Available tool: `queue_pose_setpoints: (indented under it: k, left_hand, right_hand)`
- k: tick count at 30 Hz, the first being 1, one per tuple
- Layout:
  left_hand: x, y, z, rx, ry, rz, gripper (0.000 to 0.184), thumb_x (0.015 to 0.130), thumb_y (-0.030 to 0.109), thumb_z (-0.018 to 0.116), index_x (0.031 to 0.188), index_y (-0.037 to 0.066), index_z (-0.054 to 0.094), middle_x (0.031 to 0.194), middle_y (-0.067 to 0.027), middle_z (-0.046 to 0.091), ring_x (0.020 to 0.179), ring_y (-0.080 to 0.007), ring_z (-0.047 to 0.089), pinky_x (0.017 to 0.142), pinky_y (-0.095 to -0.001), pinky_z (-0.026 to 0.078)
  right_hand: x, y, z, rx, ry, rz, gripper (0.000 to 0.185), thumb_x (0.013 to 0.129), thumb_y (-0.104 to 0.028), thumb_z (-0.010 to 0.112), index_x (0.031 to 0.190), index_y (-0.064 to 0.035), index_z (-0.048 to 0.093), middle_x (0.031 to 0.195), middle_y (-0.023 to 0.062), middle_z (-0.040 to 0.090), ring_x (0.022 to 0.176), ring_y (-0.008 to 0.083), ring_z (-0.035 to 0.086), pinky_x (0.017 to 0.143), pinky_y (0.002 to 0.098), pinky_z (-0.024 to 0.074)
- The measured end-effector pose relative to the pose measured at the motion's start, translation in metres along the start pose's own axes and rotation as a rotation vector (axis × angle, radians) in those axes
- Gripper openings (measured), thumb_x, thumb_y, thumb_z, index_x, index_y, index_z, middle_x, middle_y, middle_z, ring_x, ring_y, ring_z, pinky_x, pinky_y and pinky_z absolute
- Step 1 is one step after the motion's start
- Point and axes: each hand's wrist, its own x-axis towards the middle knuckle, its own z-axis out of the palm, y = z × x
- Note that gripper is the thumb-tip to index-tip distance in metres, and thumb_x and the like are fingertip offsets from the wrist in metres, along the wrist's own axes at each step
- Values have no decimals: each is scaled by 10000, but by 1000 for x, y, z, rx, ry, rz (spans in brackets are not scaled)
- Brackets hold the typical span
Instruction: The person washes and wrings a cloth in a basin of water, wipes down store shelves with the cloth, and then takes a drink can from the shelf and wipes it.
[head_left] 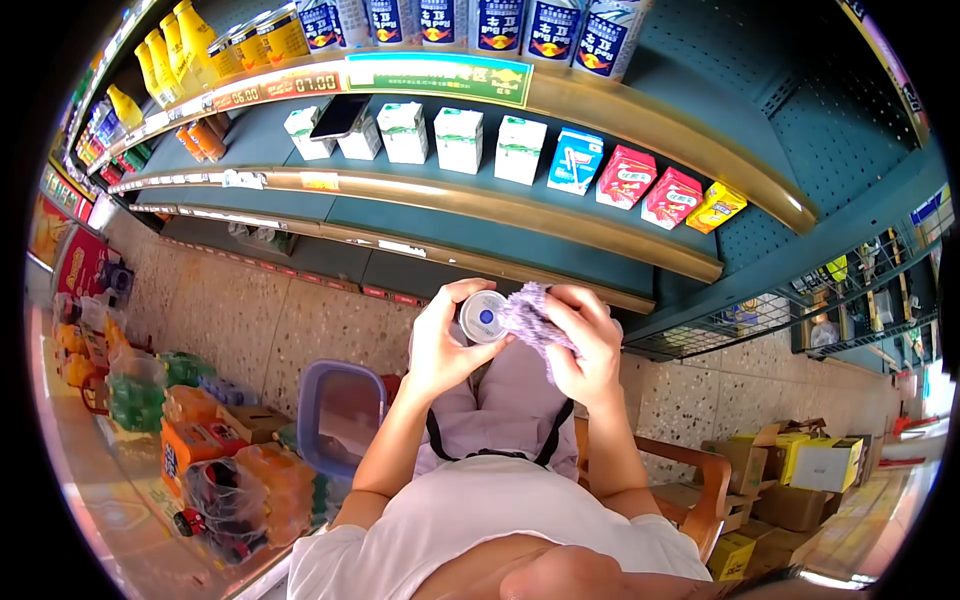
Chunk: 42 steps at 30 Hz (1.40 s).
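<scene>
My left hand [441,345] is wrapped round a can [484,317], with its round silvery top and blue tab facing up at me. A fluffy purple cloth [528,312] is bunched in my right hand [590,340] and touches the right side of the can's top. Both hands are held over my lap, in front of the store shelf. The can's side is mostly hidden by my fingers and the cloth.
Red Bull cans [497,24] line the upper shelf; small drink cartons [460,140] and a dark phone [340,117] sit below. A purple basin [340,415] and bottle packs [205,440] stand left on the floor. Cardboard boxes [790,500] and a wooden chair arm [712,500] are right.
</scene>
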Motion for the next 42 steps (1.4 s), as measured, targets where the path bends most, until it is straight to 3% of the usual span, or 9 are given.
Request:
queue_pose_setpoints:
  k: [7,18,23,27,30,34,37,39,42]
  left_hand:
    - [-13,-5,-2,109,0,-9,580,638,99,843,1153,49,580,1134,-125,653,1021,-293,641,903,-355,504]
    - [-11,6,-10,137,-46,69,552,626,41,814,1137,24,607,1139,-139,658,1065,-305,634,919,-373,500]
    - [-10,14,-13,118,-117,54,565,607,45,816,1132,25,610,1130,-142,661,1060,-311,634,916,-376,499]
    - [-14,7,-11,-32,-81,-141,542,623,99,864,1100,25,618,1105,-119,677,1035,-234,655,893,-333,514]
    - [-19,-9,-9,-520,33,-226,663,641,115,879,1202,56,531,1230,-129,614,1117,-193,591,937,-331,478]
    - [-16,-21,-9,-964,256,-322,639,779,273,813,1297,87,489,1297,-109,554,1212,-211,503,1001,-388,429]
    - [-13,-29,-7,-1220,397,-428,581,879,364,716,1342,95,490,1342,-57,529,1278,-229,457,1062,-458,397]
    - [-16,-36,-1,-1253,428,-418,591,890,398,694,1352,96,482,1359,-56,517,1292,-223,449,1081,-464,374]
    - [-21,-33,13,-1305,429,-456,555,922,394,651,1350,87,475,1351,-60,506,1298,-219,437,1086,-467,369]
  right_hand:
    - [7,-23,24,-257,-140,-18,419,654,-26,682,1067,-92,674,1017,103,570,826,275,597,681,363,518]
    - [5,-26,11,-134,-298,-79,235,652,-16,664,867,-106,694,898,40,579,767,238,569,603,358,492]
    - [7,-16,4,-222,-215,-85,219,637,16,639,828,-76,694,895,67,598,751,261,559,622,354,469]
    - [3,-1,8,-395,-77,-32,284,667,13,647,929,-89,690,947,66,586,825,258,583,647,363,500]
    - [-11,22,10,-161,45,204,335,711,69,592,1038,22,653,989,147,582,911,283,605,807,316,487]
    - [-47,49,33,677,231,782,344,846,36,566,1187,62,598,1137,88,619,1006,166,602,903,280,455]
    - [-70,56,50,1046,262,1031,380,946,-147,582,1283,26,554,1196,76,615,1095,154,568,975,309,419]
    - [-81,52,64,1297,282,1112,491,965,-300,590,1339,5,500,1284,76,564,1211,165,507,1051,325,366]
    - [-74,31,82,986,184,800,726,859,-423,710,1386,-6,434,1322,110,541,1229,216,516,1038,365,405]
